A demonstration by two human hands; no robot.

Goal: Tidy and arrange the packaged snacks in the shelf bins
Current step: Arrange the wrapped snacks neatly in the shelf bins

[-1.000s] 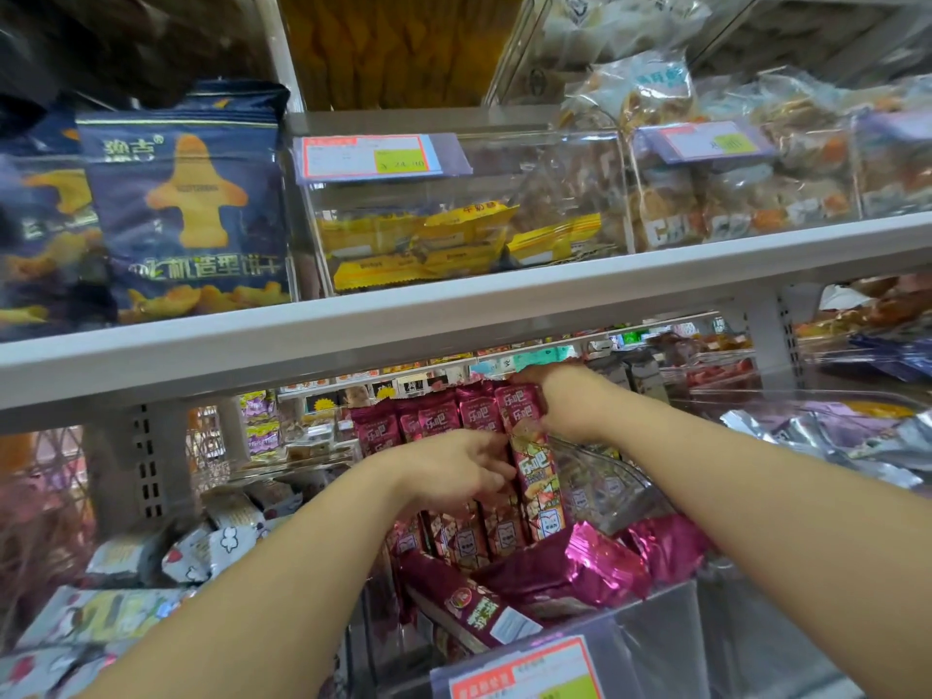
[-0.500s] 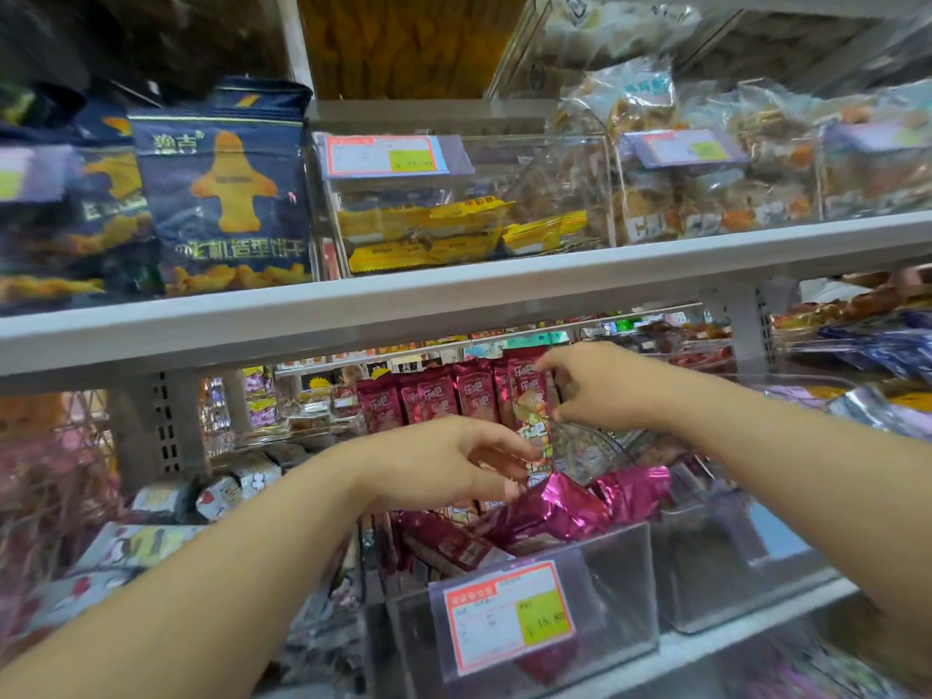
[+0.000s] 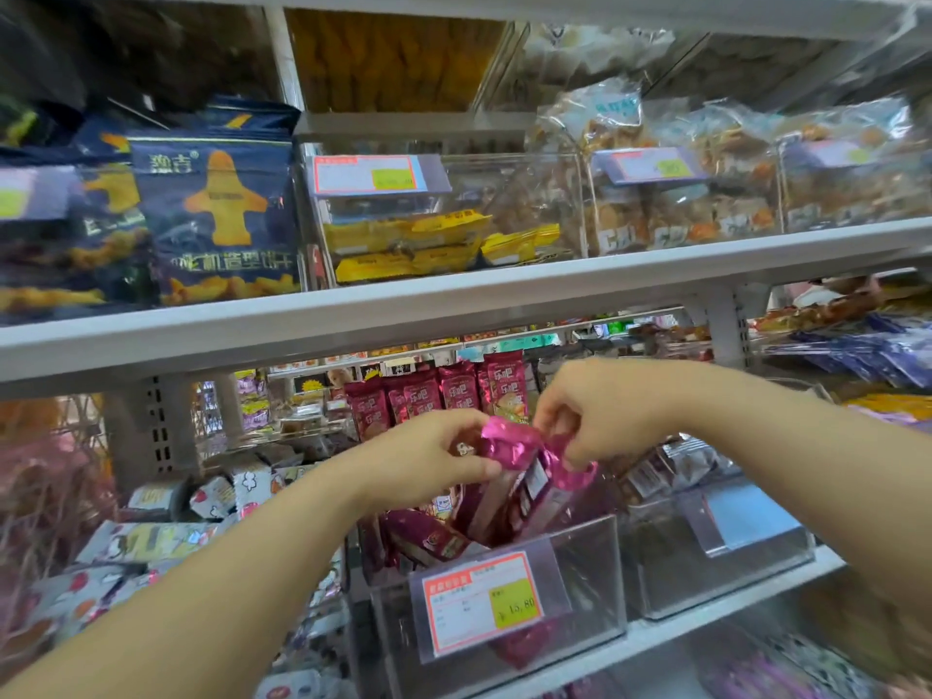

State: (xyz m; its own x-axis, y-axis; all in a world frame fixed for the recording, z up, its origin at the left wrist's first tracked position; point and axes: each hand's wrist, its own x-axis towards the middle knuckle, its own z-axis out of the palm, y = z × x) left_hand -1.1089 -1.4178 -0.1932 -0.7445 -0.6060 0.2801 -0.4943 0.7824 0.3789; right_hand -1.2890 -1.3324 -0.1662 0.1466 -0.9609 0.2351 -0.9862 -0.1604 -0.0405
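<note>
Magenta foil snack packets [image 3: 514, 446], crinkled ends

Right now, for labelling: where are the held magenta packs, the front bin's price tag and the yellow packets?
magenta packs [image 3: 510, 444]: head view, crinkled top.
price tag [image 3: 481, 605]: head view, centre.
yellow packets [image 3: 408, 235]: head view, top packet.

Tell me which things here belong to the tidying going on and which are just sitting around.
In the job: left hand, right hand, pink snack packets, clear bin.
Just sitting: blue biscuit bags, yellow packets, bagged pastries.
</note>
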